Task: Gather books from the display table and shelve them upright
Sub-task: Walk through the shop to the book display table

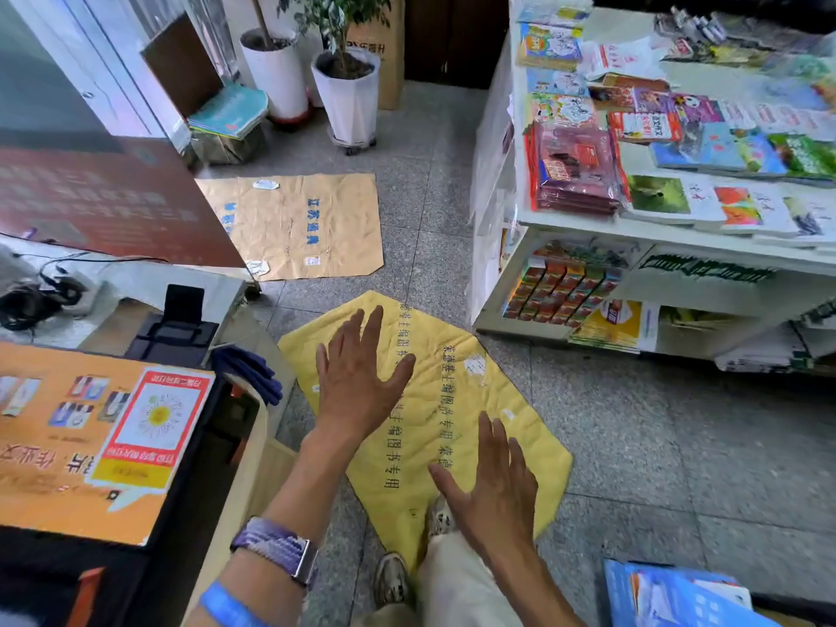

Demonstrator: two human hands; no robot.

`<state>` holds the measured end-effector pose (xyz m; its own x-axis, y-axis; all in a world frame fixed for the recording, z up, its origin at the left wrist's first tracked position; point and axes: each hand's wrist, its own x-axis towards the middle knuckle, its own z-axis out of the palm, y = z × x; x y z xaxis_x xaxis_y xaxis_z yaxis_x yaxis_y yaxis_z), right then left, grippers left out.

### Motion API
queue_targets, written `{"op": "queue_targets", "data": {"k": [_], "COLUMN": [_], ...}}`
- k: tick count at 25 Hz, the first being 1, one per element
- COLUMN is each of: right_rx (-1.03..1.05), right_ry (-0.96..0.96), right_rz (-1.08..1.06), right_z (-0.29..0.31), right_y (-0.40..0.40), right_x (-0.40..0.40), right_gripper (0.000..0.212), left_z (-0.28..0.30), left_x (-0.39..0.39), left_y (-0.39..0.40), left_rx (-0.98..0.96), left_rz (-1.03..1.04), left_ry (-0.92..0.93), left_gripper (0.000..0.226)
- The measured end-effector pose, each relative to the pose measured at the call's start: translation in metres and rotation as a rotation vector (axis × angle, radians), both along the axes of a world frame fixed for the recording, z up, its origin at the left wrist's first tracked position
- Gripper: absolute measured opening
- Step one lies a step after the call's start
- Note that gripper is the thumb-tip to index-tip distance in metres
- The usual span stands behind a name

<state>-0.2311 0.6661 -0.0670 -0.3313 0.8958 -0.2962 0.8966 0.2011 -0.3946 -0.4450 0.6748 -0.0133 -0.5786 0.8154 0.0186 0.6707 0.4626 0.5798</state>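
Both grips, left hand (357, 377) and right hand (493, 486), hang spread and empty, well apart from the worktop (588, 228); step right, lift its books (669, 199) as a squared stack.

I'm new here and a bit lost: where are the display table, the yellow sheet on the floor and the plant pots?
display table (588, 221): head view, front edge.
yellow sheet (457, 400): head view, middle.
plant pots (348, 97): head view, nearer pot's side.

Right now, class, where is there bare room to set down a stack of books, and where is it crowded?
Bare grey floor lies between the yellow paper and the display table; more lies between the brown paper and that table. The tabletop is crowded with books.
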Motion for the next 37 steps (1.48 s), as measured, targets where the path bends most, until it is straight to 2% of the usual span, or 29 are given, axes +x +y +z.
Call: {"op": "queue_targets", "data": {"k": [11, 18, 28, 32, 37], "right_rx": [-0.087, -0.07, -0.046, 0.032, 0.059], "right_ry": [0.078, 0.085, -0.021, -0.037, -0.012], "right_rz": [-0.021, 0.018, -0.014, -0.001, -0.02], "right_z": [-0.035, -0.015, -0.023, -0.005, -0.003], "right_y": [0.25, 0.419, 0.659, 0.767, 0.891], "right_x": [-0.156, -0.233, -0.393, -0.454, -0.52], "right_gripper": [0.097, 0.096, 0.095, 0.114, 0.102], "left_z": [-0.011, -0.002, -0.041, -0.029, -0.02], "left_x": [-0.162, -0.249, -0.409, -0.476, -0.542], "left_y": [0.241, 0.395, 0.653, 0.764, 0.9], "left_rx": [-0.11, -0.088, -0.067, -0.06, -0.039], "left_rz": [-0.062, -0.021, -0.029, -0.071, -0.134], "left_ry": [0.108, 0.097, 0.051, 0.043, 0.056], "left_gripper": [0.081, 0.078, 0.079, 0.082, 0.082]}}
